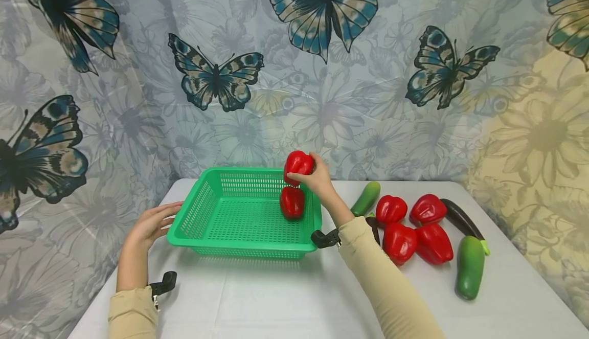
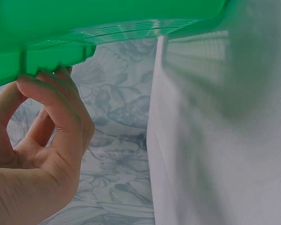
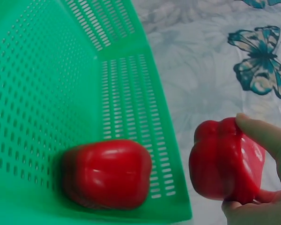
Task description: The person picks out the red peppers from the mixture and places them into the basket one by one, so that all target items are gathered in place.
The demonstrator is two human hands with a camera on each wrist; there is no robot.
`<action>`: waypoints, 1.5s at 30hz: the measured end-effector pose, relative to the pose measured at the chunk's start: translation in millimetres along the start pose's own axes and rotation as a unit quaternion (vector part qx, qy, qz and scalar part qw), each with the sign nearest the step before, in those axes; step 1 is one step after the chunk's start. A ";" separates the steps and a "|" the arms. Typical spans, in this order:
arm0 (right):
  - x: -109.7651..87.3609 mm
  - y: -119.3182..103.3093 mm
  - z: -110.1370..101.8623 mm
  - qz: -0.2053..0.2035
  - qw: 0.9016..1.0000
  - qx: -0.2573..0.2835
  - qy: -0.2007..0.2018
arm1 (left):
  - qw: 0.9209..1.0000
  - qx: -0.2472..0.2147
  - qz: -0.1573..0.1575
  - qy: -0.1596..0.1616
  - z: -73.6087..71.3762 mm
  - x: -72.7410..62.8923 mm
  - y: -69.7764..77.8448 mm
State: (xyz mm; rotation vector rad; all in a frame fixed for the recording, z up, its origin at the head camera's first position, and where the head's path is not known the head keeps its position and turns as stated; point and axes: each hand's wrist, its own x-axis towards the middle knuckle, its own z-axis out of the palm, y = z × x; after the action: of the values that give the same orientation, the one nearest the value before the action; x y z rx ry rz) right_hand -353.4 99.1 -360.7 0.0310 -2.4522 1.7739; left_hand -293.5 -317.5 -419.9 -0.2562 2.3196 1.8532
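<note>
My right hand grips a red bell pepper above the right back part of the green plastic basket. In the right wrist view, that held pepper has the thumb on one side and fingers on the other. A second red bell pepper lies inside the basket against its right wall, and shows as the pepper in the right wrist view. At the basket's left rim is my left hand, its bent fingers touching the rim from outside.
Right of the basket on the white table lie several more red bell peppers. Around them are a cucumber, a dark eggplant and a thick green vegetable. A butterfly-print cloth hangs behind the table.
</note>
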 end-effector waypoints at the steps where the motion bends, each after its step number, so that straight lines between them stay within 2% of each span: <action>1: 0.2 0.4 1.5 0.000 1.000 -0.003 0.000 | 1.000 -0.002 0.000 -0.001 0.1 -0.1 0.0; 18: 0.2 4.0 22.0 -0.009 0.998 -0.056 -0.024 | 1.000 -0.002 -0.003 0.000 0.8 0.4 0.3; 24: -0.6 1.5 28.6 -0.017 0.998 -0.051 -0.038 | 1.000 0.003 -0.003 -0.003 0.8 0.5 0.8; 34: 1.9 2.2 37.4 -0.004 0.996 -0.070 -0.059 | 1.000 0.012 0.002 -0.006 -0.2 1.0 0.8; 45: 2.6 3.8 47.4 -0.008 0.993 -0.084 -0.080 | 1.000 0.011 0.002 -0.010 -1.7 0.8 -1.2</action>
State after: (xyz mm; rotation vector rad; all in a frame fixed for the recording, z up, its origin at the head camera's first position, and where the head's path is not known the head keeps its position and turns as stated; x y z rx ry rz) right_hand -360.1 55.4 -378.7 0.1840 -2.6969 1.6103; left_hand -294.1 -319.4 -420.8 -0.2292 2.3293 1.8219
